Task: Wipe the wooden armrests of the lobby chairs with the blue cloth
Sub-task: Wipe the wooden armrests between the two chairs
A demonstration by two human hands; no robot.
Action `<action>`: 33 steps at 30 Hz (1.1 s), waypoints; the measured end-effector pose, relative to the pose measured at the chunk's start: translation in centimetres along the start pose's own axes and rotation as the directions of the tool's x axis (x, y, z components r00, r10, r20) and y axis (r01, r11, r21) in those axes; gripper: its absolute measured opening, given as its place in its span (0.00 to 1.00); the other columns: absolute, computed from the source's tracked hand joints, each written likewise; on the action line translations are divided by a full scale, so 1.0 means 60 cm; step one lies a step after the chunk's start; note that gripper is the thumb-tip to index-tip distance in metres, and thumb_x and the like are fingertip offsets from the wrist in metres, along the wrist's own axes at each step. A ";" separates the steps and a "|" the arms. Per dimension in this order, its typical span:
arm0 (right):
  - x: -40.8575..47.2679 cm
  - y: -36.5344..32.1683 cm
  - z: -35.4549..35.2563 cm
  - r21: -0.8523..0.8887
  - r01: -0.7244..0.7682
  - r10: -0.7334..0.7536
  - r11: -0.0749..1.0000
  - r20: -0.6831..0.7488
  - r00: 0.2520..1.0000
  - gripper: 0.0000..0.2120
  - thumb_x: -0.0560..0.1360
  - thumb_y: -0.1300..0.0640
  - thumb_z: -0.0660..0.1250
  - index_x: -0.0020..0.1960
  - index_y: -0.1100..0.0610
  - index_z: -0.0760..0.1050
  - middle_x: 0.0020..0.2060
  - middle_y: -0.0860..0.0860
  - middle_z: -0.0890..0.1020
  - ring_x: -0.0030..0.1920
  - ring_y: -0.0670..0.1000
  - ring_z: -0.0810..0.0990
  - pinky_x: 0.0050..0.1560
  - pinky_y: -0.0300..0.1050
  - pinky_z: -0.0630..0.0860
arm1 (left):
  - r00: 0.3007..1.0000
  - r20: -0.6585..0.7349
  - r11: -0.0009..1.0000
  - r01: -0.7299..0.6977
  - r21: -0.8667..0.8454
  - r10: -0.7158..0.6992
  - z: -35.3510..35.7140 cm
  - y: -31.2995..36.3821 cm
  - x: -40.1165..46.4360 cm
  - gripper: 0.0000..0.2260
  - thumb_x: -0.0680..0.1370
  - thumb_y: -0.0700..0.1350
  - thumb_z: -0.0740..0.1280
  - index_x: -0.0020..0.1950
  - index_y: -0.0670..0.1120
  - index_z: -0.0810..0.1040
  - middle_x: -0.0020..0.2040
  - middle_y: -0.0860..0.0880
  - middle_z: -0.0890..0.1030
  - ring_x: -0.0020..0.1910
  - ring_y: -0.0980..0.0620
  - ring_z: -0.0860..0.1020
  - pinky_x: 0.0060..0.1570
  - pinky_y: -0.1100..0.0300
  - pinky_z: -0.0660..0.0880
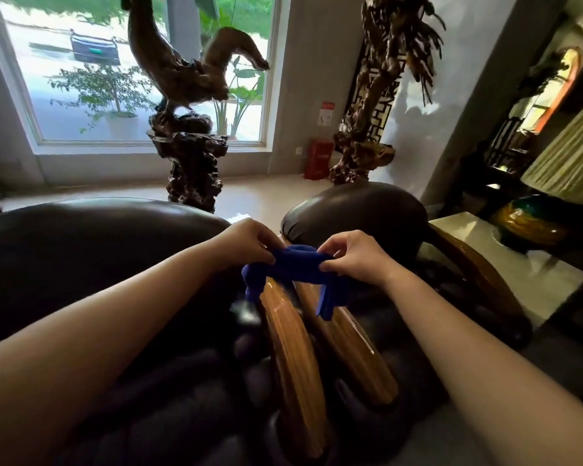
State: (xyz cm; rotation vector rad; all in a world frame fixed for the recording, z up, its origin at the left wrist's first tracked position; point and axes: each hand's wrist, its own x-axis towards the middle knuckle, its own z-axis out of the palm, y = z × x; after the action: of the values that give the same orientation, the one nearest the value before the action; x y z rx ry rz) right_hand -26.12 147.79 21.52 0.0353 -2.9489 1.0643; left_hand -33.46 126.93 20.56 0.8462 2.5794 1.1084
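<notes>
I am pinching the blue cloth (295,269) taut between left hand (246,242) and right hand (354,255), crosswise over two armrests (293,351) running toward 6 o'clock.

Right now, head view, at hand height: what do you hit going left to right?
Left chair's dark back → left hand → blue cloth, pinched at both ends and draped across the two wooden armrests → right hand → outer armrest of the right chair → pale side table.
</notes>
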 end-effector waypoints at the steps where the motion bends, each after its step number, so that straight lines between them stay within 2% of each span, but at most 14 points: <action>1: 0.024 0.020 -0.009 -0.004 0.005 -0.005 1.000 0.011 1.000 0.11 0.68 0.61 0.73 0.49 0.53 0.79 0.41 0.47 0.82 0.41 0.44 0.80 0.36 0.33 0.74 | 1.000 -0.007 1.000 0.012 0.014 -0.012 0.009 0.000 0.026 0.13 0.67 0.33 0.69 0.50 0.42 0.83 0.48 0.41 0.85 0.44 0.52 0.79 0.54 0.54 0.76; 5: 0.105 0.097 -0.023 0.001 0.030 -0.030 1.000 0.043 0.999 0.11 0.67 0.61 0.73 0.49 0.54 0.80 0.40 0.47 0.81 0.40 0.44 0.79 0.34 0.30 0.71 | 0.995 -0.055 0.994 0.082 0.069 -0.078 0.044 -0.012 0.107 0.14 0.67 0.36 0.69 0.50 0.47 0.83 0.48 0.46 0.84 0.46 0.51 0.80 0.52 0.57 0.75; 7: 0.136 0.138 -0.018 0.017 0.036 -0.038 0.999 0.072 0.997 0.12 0.66 0.61 0.73 0.49 0.54 0.81 0.39 0.47 0.81 0.38 0.42 0.78 0.32 0.27 0.70 | 0.990 -0.061 0.987 0.129 0.091 -0.124 0.068 -0.024 0.135 0.14 0.66 0.37 0.70 0.50 0.49 0.83 0.45 0.49 0.84 0.44 0.54 0.79 0.48 0.62 0.74; 12: 0.214 0.264 0.012 0.028 0.086 -0.090 0.996 0.210 0.974 0.12 0.67 0.60 0.73 0.50 0.53 0.80 0.43 0.48 0.82 0.42 0.44 0.79 0.39 0.34 0.75 | 0.959 -0.108 0.961 0.270 0.061 -0.263 0.167 -0.073 0.198 0.14 0.66 0.38 0.70 0.48 0.51 0.83 0.43 0.52 0.84 0.40 0.58 0.80 0.40 0.71 0.73; 15: 0.257 0.345 0.044 0.004 0.097 -0.094 0.995 0.300 0.949 0.11 0.67 0.58 0.73 0.49 0.51 0.80 0.46 0.48 0.82 0.47 0.47 0.80 0.48 0.44 0.79 | 0.921 -0.131 0.930 0.366 -0.029 -0.367 0.246 -0.115 0.231 0.13 0.66 0.37 0.70 0.48 0.49 0.83 0.45 0.49 0.84 0.43 0.55 0.81 0.45 0.64 0.77; 17: 0.280 0.393 0.071 -0.014 0.092 -0.081 0.996 0.351 0.933 0.11 0.67 0.57 0.73 0.48 0.49 0.80 0.47 0.48 0.81 0.47 0.47 0.79 0.50 0.46 0.79 | 0.893 -0.108 0.900 0.430 -0.071 -0.436 0.293 -0.147 0.252 0.13 0.67 0.37 0.70 0.49 0.48 0.83 0.46 0.48 0.84 0.44 0.53 0.81 0.47 0.61 0.78; 20: 0.310 0.448 0.111 0.027 0.077 -0.081 0.997 0.456 0.886 0.11 0.68 0.59 0.72 0.49 0.50 0.78 0.46 0.46 0.79 0.47 0.43 0.78 0.45 0.39 0.78 | 0.852 -0.078 0.854 0.510 -0.100 -0.518 0.341 -0.191 0.273 0.13 0.68 0.37 0.70 0.51 0.48 0.82 0.44 0.51 0.82 0.43 0.56 0.79 0.42 0.65 0.75; 23: 0.334 0.479 0.146 0.029 0.087 -0.089 0.996 0.517 0.851 0.12 0.69 0.59 0.71 0.50 0.49 0.77 0.44 0.42 0.76 0.45 0.40 0.76 0.38 0.32 0.72 | 0.818 -0.048 0.815 0.563 -0.139 -0.573 0.371 -0.228 0.283 0.13 0.69 0.38 0.70 0.52 0.47 0.82 0.48 0.49 0.83 0.47 0.54 0.80 0.46 0.63 0.76; 26: 0.357 0.509 0.187 0.046 0.066 -0.081 0.997 0.528 0.846 0.12 0.70 0.60 0.71 0.50 0.48 0.76 0.45 0.43 0.77 0.46 0.43 0.77 0.37 0.33 0.73 | 0.799 -0.053 0.792 0.582 -0.187 -0.599 0.392 -0.262 0.291 0.13 0.69 0.37 0.70 0.52 0.47 0.81 0.48 0.49 0.82 0.47 0.54 0.80 0.47 0.61 0.77; 30: 0.385 0.547 0.244 0.040 0.057 -0.070 0.998 0.543 0.837 0.14 0.69 0.58 0.71 0.43 0.40 0.73 0.44 0.41 0.75 0.44 0.41 0.76 0.35 0.33 0.71 | 0.782 -0.065 0.775 0.597 -0.206 -0.620 0.429 -0.312 0.300 0.13 0.70 0.38 0.69 0.53 0.49 0.80 0.48 0.52 0.80 0.47 0.57 0.78 0.47 0.62 0.77; 32: 0.390 0.568 0.280 -0.034 0.043 -0.017 0.998 0.548 0.836 0.13 0.69 0.55 0.71 0.43 0.39 0.72 0.47 0.41 0.74 0.46 0.42 0.75 0.40 0.35 0.73 | 0.768 -0.032 0.760 0.626 -0.176 -0.640 0.457 -0.341 0.303 0.13 0.71 0.39 0.69 0.55 0.49 0.79 0.50 0.51 0.80 0.48 0.58 0.77 0.49 0.63 0.76; 33: 0.388 0.584 0.303 -0.113 0.039 0.021 0.993 0.482 0.876 0.11 0.69 0.53 0.70 0.47 0.40 0.73 0.51 0.42 0.74 0.51 0.44 0.75 0.47 0.39 0.75 | 0.754 -0.041 0.748 0.640 -0.174 -0.655 0.475 -0.357 0.304 0.13 0.73 0.40 0.68 0.57 0.49 0.77 0.53 0.50 0.80 0.50 0.57 0.77 0.52 0.61 0.76</action>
State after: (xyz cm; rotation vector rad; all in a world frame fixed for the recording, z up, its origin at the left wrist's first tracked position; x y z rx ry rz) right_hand -50.16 162.69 -14.53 0.3683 -3.4437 0.9959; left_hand -45.97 142.73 -14.04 -0.1731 2.4897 1.0997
